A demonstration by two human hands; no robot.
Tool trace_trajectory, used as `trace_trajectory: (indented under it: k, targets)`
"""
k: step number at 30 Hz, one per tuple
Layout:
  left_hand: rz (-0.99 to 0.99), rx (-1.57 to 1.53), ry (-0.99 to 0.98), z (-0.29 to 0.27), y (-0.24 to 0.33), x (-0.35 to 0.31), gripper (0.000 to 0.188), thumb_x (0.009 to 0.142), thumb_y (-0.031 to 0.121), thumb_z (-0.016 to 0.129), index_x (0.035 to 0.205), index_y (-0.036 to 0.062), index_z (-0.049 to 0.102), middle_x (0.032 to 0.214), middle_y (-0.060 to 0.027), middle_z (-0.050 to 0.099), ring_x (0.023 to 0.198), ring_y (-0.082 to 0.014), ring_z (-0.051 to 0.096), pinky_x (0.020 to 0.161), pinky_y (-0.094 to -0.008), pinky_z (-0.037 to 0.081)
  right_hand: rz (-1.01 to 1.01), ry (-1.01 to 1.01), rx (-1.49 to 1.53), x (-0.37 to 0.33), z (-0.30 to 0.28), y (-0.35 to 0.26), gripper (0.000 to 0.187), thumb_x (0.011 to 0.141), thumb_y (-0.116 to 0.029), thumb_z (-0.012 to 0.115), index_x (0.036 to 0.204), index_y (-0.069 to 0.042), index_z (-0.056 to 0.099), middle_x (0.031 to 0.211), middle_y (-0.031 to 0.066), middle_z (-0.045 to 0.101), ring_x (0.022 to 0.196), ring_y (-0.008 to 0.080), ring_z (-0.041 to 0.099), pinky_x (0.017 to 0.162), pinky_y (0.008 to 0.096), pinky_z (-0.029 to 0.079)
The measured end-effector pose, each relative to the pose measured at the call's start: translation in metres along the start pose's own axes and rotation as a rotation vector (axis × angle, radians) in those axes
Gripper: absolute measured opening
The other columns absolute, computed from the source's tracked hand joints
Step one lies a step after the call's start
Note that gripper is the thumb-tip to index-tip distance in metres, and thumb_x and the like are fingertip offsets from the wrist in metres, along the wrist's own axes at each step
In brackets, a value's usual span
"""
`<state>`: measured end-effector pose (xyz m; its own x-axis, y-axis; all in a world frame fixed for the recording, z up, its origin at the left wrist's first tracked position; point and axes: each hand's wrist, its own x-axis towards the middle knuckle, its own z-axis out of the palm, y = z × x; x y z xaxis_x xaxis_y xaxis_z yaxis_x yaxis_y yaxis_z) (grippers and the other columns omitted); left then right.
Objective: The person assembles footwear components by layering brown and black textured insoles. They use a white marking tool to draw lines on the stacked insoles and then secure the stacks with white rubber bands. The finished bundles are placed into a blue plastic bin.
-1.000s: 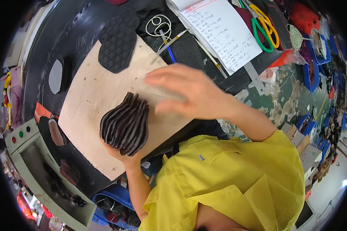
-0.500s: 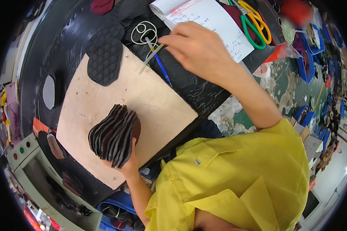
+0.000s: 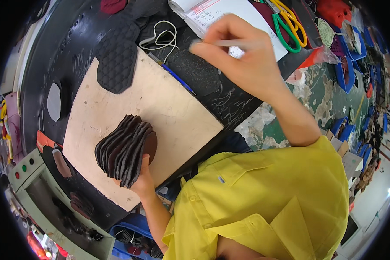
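My left hand (image 3: pixel 141 181) is closed around a thick stack of dark cut pieces (image 3: pixel 122 149), holding it up over the pale board (image 3: pixel 177 125). The pieces look like padded fabric or leather, with their edges fanned out and a brown face showing at the right. Above the black tabletop near the notepad (image 3: pixel 260 26), my right hand (image 3: pixel 255 65) pinches a slim, pale, translucent stick (image 3: pixel 229 43). The stick is blurred, so its kind is unclear. A blue pen (image 3: pixel 177 79) lies along the board's far edge, below the right hand.
Black quilted pieces (image 3: pixel 117 71) overlap the board's far left corner, beside a loose white cord (image 3: pixel 162 41). Green-handled scissors (image 3: pixel 287 39) and yellow-handled ones (image 3: pixel 297 28) lie by the notepad. A grey machine with buttons (image 3: pixel 30 169) stands at the left, near a blue bin (image 3: pixel 138 234).
My right hand has lifted the pale stick away from the cord and blue pen, moving right toward the notepad. The cord has shifted. The stack in my left hand has tilted slightly left.
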<state>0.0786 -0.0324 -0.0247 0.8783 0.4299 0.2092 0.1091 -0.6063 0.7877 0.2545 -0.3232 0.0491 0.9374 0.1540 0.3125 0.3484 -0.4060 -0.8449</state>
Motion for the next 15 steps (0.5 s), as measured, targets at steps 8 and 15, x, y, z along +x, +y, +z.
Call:
trace_trajectory:
  k: [8,15]
  targets:
    - [-0.196,-0.196,0.043,0.006,0.021,0.003,0.037,0.073,0.001,0.073,0.108,-0.0058,0.062,0.111,-0.0128,0.065,0.095,-0.0238,0.06,0.09,-0.0366,0.047,0.037,-0.181,0.016,-0.083,-0.034,0.001,0.009,0.078,-0.004,0.067,0.087,-0.004,0.068,0.07,0.0052,0.066,0.066,0.0217,0.066,0.065,0.0312,0.049]
    - [-0.201,-0.172,0.136,0.009,0.026,0.0,0.035,0.085,0.006,0.068,0.114,-0.0117,0.057,0.117,-0.0158,0.062,0.1,-0.0264,0.06,0.09,-0.0374,0.048,-0.139,-0.105,-0.095,-0.106,-0.037,0.012,0.017,0.066,0.006,0.062,0.08,-0.002,0.067,0.067,0.0049,0.065,0.054,0.0203,0.057,0.058,0.0308,0.041]
